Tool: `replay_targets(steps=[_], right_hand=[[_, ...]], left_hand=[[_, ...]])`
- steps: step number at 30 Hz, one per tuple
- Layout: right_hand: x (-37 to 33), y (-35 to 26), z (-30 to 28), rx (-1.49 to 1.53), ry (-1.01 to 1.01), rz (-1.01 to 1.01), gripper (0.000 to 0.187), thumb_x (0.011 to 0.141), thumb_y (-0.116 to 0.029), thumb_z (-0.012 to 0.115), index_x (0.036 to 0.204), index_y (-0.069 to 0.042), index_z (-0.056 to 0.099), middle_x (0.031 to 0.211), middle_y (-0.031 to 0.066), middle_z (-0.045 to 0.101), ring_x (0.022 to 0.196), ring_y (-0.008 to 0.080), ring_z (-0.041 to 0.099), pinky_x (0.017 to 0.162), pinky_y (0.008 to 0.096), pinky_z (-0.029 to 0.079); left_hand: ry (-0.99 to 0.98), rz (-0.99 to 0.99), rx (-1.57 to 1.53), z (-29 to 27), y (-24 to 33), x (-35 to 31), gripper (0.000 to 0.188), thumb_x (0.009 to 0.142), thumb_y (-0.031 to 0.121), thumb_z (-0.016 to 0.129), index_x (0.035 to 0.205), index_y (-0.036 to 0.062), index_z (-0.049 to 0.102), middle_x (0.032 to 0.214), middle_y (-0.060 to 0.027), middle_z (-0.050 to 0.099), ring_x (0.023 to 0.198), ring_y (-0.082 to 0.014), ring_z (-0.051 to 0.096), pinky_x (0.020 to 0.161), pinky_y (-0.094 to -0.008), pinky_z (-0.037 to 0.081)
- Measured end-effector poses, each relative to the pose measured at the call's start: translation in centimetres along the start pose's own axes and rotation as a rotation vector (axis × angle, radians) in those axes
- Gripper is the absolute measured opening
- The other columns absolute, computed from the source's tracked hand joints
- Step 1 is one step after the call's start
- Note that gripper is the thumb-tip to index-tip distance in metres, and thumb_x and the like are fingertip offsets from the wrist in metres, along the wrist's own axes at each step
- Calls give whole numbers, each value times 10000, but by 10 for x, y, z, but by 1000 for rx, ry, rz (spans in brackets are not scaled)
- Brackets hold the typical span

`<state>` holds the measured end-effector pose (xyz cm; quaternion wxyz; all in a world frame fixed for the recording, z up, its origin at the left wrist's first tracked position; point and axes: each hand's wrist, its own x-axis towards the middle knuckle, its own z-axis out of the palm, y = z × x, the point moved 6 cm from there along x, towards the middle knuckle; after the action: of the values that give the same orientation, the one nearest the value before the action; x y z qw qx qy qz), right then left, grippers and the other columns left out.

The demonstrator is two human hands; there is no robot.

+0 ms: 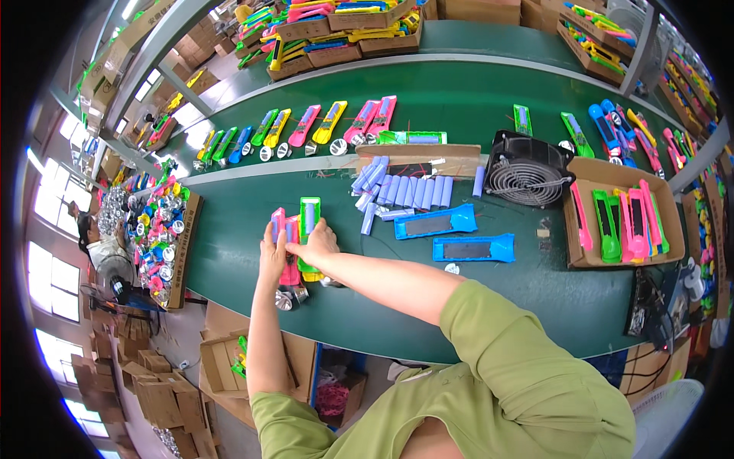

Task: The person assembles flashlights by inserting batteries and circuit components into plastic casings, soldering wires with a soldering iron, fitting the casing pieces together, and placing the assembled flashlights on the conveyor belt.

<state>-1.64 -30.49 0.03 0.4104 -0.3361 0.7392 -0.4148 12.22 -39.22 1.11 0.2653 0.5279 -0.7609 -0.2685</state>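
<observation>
At the left of the green bench, my left hand (273,251) has its fingers closed along the side of a pink torch housing (290,269). Beside it, my right hand (316,245) grips a green torch housing (310,211) with a purple battery showing inside. My right thumb reaches across toward the pink one. Below my hands lies a silver reflector (284,301), and a yellow piece shows under the green housing's lower end. Two blue housings (473,249) with dark strips lie to the right. Behind them is a heap of purple cylindrical batteries (405,191); the fingertips are partly hidden.
A black fan (529,170) stands beyond the blue housings. To its right, a cardboard box (623,258) holds pink and green housings. A box of coloured torch heads (183,256) sits at the left edge. Finished-looking housings line the raised shelf (459,99); a co-worker (107,245) is far left.
</observation>
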Motion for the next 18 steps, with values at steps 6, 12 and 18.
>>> replay_targets(steps=[6,12,18], right_hand=[[-11,1,12,-24,-252,-77,850,761,-527,534,1307,63,259,1394,266,152,1281,389,203,1044,414,226],[-123,46,-80,384,-506,-133,628,780,-256,626,1283,0,351,1300,164,391,1201,249,384,962,345,353],[-249,161,-230,668,-197,111,327,861,-114,523,1161,8,480,1070,140,584,1003,197,556,888,307,429]], left_hand=[[-13,219,241,6,25,-3,743,765,474,586,1328,76,311,1275,-335,301,1175,-454,345,960,-440,327],[-265,102,688,-6,64,12,775,663,556,642,1276,138,421,1237,-302,366,1120,-440,411,906,-513,364],[-51,566,634,19,183,76,195,735,253,620,771,65,658,874,-188,606,832,-327,591,709,-429,472]])
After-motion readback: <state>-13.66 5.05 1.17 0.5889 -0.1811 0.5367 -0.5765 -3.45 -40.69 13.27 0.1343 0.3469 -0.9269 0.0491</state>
